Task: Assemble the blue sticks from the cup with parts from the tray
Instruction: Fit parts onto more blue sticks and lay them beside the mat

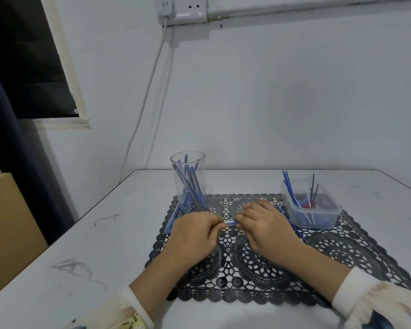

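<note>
A clear plastic cup (188,181) stands at the far left of the black lace mat (254,260) with several blue sticks upright in it. A clear plastic tray (312,213) at the mat's far right holds thin blue, white and dark rods and some red bits. My left hand (192,236) and my right hand (263,227) meet over the middle of the mat, both pinching one blue stick (230,223) between them. Only a short piece of that stick shows between the fingers. Loose blue sticks (172,220) lie by the cup, and thin blue rods (292,224) lie beside my right hand.
The mat lies on a pale grey table (105,233) against a white wall. A white cable (150,91) hangs from a wall socket down behind the table. A cardboard box (7,224) and a dark curtain stand off the table's left edge.
</note>
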A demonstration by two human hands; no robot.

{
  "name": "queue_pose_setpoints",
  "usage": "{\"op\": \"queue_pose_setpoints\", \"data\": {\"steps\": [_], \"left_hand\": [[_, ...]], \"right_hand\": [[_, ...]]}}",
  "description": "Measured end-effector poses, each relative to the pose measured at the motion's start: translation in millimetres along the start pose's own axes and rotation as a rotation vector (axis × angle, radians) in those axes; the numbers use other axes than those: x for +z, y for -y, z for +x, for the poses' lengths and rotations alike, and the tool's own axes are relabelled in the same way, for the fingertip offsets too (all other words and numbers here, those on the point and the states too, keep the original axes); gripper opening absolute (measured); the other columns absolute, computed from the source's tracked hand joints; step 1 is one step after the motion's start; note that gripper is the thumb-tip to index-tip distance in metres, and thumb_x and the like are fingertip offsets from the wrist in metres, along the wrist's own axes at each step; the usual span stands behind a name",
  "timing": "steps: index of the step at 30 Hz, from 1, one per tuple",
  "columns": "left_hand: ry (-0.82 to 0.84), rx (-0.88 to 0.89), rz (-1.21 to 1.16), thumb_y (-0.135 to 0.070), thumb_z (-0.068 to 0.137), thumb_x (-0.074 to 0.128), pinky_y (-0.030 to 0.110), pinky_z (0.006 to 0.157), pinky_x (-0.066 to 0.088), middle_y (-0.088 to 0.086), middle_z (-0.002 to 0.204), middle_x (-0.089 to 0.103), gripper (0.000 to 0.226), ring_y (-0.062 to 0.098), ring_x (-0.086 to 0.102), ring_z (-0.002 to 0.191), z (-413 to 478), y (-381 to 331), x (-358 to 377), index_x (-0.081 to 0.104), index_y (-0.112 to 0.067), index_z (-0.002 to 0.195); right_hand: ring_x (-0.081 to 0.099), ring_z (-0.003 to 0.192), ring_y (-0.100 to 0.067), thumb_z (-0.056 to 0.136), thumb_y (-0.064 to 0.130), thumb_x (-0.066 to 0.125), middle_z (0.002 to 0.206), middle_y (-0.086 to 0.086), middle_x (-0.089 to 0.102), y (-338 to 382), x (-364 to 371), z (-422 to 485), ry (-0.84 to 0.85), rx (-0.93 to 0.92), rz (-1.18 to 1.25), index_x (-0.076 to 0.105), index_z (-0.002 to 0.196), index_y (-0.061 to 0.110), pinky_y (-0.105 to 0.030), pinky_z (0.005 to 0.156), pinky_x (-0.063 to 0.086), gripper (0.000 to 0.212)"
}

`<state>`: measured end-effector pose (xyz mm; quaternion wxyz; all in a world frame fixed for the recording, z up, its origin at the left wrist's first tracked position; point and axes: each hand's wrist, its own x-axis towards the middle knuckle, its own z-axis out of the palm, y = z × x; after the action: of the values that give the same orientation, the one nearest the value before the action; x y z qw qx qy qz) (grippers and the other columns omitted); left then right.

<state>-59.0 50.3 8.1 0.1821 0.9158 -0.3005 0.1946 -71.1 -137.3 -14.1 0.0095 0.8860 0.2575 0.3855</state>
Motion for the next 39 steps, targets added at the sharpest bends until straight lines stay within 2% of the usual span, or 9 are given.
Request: {"op": "queue_pose_setpoints", "data": {"steps": [5,7,11,16,22,26,28,32,39], "left_hand": [[-0.051,0.13,-0.021,-0.04,0.094,0.045,0.02,0.076,0.046,-0.014,0.095,0.065,0.027,0.002,0.056,0.085,0.3,2.9,2.0,0.063,-0.032,0.112],[-0.074,0.166,-0.02,-0.038,0.093,0.048,0.021,0.074,0.048,-0.013,0.092,0.066,0.025,0.003,0.057,0.081,0.2,2.2,2.1,0.065,-0.03,0.109],[-0.189,0.246,0.013,-0.03,0.082,0.068,0.022,0.052,0.05,-0.013,0.07,0.065,0.013,0.006,0.058,0.062,1.1,6.0,3.1,0.072,-0.025,0.093],[-0.23,0.274,0.001,-0.025,0.073,0.077,0.018,0.045,0.045,-0.011,0.061,0.062,0.018,0.008,0.056,0.054,2.5,11.4,6.9,0.075,-0.025,0.091],[-0.254,0.272,-0.047,-0.029,0.075,0.07,0.019,0.048,0.048,-0.011,0.063,0.065,0.016,0.008,0.056,0.055,4.0,13.9,8.3,0.075,-0.024,0.089],[-0.252,0.267,-0.085,-0.025,0.074,0.076,0.018,0.051,0.047,-0.01,0.064,0.065,0.019,0.007,0.054,0.055,3.9,14.6,10.0,0.075,-0.023,0.093],[-0.248,0.272,-0.09,-0.027,0.074,0.074,0.019,0.051,0.048,-0.01,0.064,0.066,0.02,0.008,0.055,0.056,3.6,15.5,10.7,0.074,-0.023,0.094],[-0.263,0.279,-0.107,-0.03,0.075,0.07,0.017,0.052,0.046,-0.012,0.065,0.065,0.02,0.007,0.054,0.057,4.1,17.6,9.8,0.074,-0.025,0.094],[-0.26,0.242,-0.12,-0.028,0.071,0.077,0.022,0.053,0.05,-0.012,0.068,0.068,0.02,0.007,0.056,0.06,5.4,24.8,13.7,0.075,-0.026,0.091]], "right_hand": [[0.059,0.066,-0.013,0.076,0.024,0.062,0.071,0.005,0.063,2.8,-7.5,0.8,-0.08,0.079,0.101,0.064,0.073,0.017,-0.026,0.064,0.051,0.008],[0.06,0.068,-0.013,0.07,0.021,0.067,0.074,0.004,0.064,4.1,-7.7,0.8,-0.077,0.102,0.118,0.064,0.076,0.016,-0.026,0.063,0.051,0.009],[0.063,0.086,-0.012,0.084,0.037,0.047,0.093,0.005,0.067,2.9,-2.0,-0.9,0.037,0.119,0.097,0.069,0.097,0.017,-0.03,0.078,0.051,0.032],[0.063,0.087,-0.011,0.088,0.033,0.04,0.093,0.006,0.07,4.3,-2.7,-1.0,0.068,0.097,0.118,0.071,0.1,0.017,-0.03,0.081,0.05,0.037],[0.06,0.072,-0.016,0.087,0.026,0.049,0.08,0.002,0.066,0.0,0.9,-2.3,-0.03,0.067,0.208,0.071,0.093,0.011,-0.033,0.065,0.053,0.028],[0.05,0.075,-0.009,0.081,0.016,0.058,0.08,0.002,0.061,1.1,-2.9,-1.4,-0.119,0.076,0.24,0.068,0.092,0.011,-0.02,0.063,0.047,0.016],[0.048,0.077,-0.008,0.077,0.012,0.061,0.083,0.002,0.059,2.1,-3.2,-0.5,-0.097,0.075,0.238,0.067,0.097,0.011,-0.016,0.064,0.044,0.021],[0.054,0.078,-0.008,0.083,0.028,0.053,0.087,0.002,0.062,3.6,-4.4,-1.3,-0.02,0.096,0.261,0.068,0.104,0.011,-0.017,0.067,0.047,0.031],[0.058,0.071,-0.012,0.083,0.021,0.046,0.079,0.003,0.064,0.5,-1.0,-2.2,0.003,0.101,0.273,0.069,0.104,0.013,-0.024,0.062,0.053,0.032]]}}
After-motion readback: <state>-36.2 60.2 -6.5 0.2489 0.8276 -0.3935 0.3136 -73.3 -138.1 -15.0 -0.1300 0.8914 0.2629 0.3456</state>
